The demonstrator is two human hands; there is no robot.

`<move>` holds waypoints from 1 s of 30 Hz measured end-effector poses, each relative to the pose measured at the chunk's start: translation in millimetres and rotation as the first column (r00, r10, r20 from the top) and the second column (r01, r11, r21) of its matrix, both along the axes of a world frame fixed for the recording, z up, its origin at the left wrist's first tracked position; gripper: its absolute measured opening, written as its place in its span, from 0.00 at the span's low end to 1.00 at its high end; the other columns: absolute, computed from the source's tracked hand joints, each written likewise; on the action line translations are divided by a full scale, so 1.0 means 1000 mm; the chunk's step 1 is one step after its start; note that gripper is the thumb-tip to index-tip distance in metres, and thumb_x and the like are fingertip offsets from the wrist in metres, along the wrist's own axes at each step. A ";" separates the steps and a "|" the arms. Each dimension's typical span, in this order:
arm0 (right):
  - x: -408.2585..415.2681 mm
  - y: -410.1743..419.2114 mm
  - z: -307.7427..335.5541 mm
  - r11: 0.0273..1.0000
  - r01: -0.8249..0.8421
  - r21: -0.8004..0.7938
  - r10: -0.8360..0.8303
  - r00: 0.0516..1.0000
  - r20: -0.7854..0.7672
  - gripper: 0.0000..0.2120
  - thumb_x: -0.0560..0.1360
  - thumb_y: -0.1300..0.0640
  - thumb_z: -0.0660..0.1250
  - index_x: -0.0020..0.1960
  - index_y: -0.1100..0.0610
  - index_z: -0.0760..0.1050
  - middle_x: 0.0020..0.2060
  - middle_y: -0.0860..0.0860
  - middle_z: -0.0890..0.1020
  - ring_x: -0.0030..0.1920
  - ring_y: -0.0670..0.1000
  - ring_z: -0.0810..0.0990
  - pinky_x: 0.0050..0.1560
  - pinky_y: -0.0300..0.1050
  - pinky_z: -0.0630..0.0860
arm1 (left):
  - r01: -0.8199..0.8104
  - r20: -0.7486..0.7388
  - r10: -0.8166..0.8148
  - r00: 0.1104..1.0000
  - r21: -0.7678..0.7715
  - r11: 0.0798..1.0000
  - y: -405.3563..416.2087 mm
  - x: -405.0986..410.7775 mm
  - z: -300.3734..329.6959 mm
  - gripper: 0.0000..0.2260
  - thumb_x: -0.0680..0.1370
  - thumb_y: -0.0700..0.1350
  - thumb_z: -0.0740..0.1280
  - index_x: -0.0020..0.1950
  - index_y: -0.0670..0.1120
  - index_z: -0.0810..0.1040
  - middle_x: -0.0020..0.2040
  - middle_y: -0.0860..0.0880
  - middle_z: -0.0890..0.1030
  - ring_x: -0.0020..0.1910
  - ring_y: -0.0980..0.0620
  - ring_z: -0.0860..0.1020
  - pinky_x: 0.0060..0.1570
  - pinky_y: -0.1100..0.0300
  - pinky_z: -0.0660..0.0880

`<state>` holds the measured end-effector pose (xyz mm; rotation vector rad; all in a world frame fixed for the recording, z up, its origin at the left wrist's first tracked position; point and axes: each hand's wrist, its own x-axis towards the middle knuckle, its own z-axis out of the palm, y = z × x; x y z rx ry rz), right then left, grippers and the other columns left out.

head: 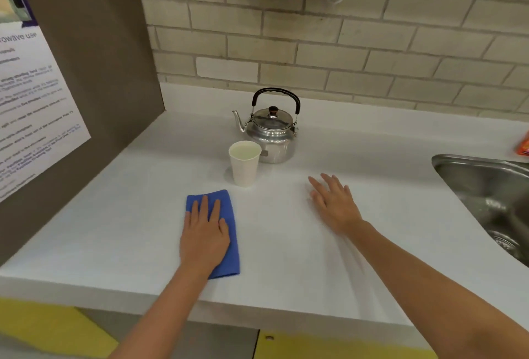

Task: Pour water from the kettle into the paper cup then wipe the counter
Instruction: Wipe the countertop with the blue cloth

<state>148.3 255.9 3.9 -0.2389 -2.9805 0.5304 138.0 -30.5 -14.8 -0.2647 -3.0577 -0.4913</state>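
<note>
Blue folded microfibre cloth (221, 215) lies flat on the white bench (120, 229), just in front-left of the cup, w/ my left hand (204, 234) pressed palm-down on it, fingers straight and slightly spread, nothing pinched. My right hand (333, 204) rests open on bare bench to the right, fingers splayed, holding nothing.

Cloth looks soft and limp, light; I reckon it'll bunch if I push from one edge, so flat palm over the middle is the best hold for wiping. Bench surface seems smooth, so it should slide easily.

White paper cup (245, 163) stands upright btwn cloth and kettle, filled w/ clear liquid nearly to the rim; thin-walled, tippy, easy to crush, so I'd wipe around it. Shiny metal kettle w/ black handle (272, 129) sits upright just behind the cup, lid on; contents hidden. Pouring looks done; wiping is what's left. Steel sink (486, 186) at far right.
</note>
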 end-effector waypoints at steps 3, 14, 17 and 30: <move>0.006 0.029 0.001 1.000 0.019 0.007 -0.019 1.000 0.014 0.21 0.81 0.46 0.46 0.73 0.45 0.55 0.75 0.50 0.56 0.76 0.53 0.47 0.75 0.55 0.43 | -0.135 -0.029 0.135 0.990 -0.007 0.991 0.031 0.017 0.000 0.24 0.81 0.49 0.45 0.75 0.44 0.44 0.77 0.41 0.46 0.76 0.42 0.45 0.76 0.49 0.43; 0.002 0.065 -0.007 0.999 0.038 0.001 -0.038 0.998 0.051 0.21 0.81 0.47 0.46 0.73 0.45 0.55 0.75 0.51 0.58 0.75 0.53 0.51 0.74 0.58 0.47 | 0.195 0.027 -0.195 0.980 0.018 0.981 0.169 0.018 -0.002 0.24 0.81 0.51 0.47 0.75 0.47 0.47 0.78 0.45 0.46 0.76 0.45 0.44 0.75 0.52 0.41; -0.002 0.079 0.000 0.994 0.094 0.049 -0.096 0.995 0.040 0.21 0.81 0.49 0.46 0.73 0.47 0.56 0.74 0.51 0.59 0.75 0.54 0.51 0.73 0.60 0.48 | 0.142 -0.006 -0.142 0.990 -0.003 0.990 0.147 -0.003 -0.010 0.24 0.81 0.51 0.46 0.75 0.47 0.46 0.78 0.45 0.46 0.76 0.45 0.45 0.75 0.52 0.42; -0.014 0.125 0.005 0.985 0.162 -0.063 -0.163 0.987 -0.003 0.21 0.81 0.50 0.47 0.74 0.50 0.55 0.74 0.54 0.60 0.74 0.54 0.55 0.72 0.56 0.53 | 0.397 -0.026 -0.397 0.917 -0.026 0.918 0.279 -0.062 0.001 0.23 0.81 0.49 0.48 0.75 0.43 0.50 0.77 0.42 0.51 0.76 0.43 0.48 0.76 0.49 0.46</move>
